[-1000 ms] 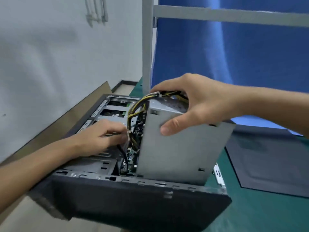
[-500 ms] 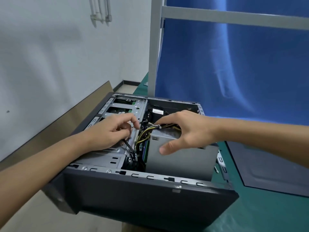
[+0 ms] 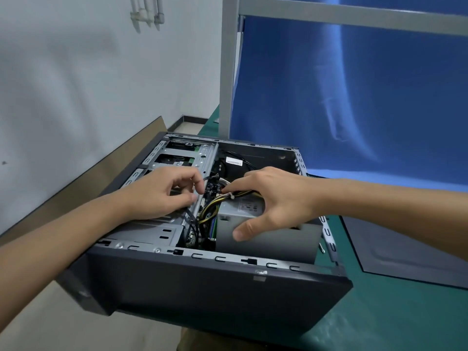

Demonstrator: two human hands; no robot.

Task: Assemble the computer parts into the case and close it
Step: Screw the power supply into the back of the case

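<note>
The case lay on its side at the table's left edge, open side up, its dark near wall facing me. Just inside that wall, in the right near corner, sat the PSU, tipped a bit and not fully seated. My right hand was gripping it, thumb pressed on its near face and fingers curled over the top by the label, right where the yellow and black cables came out. My left hand rested on the drive cage left of that, fingers pinched narrow around a thin black wire. The side panel lay flat on the table off to the right, and a blue sheet hung behind everything.
</note>
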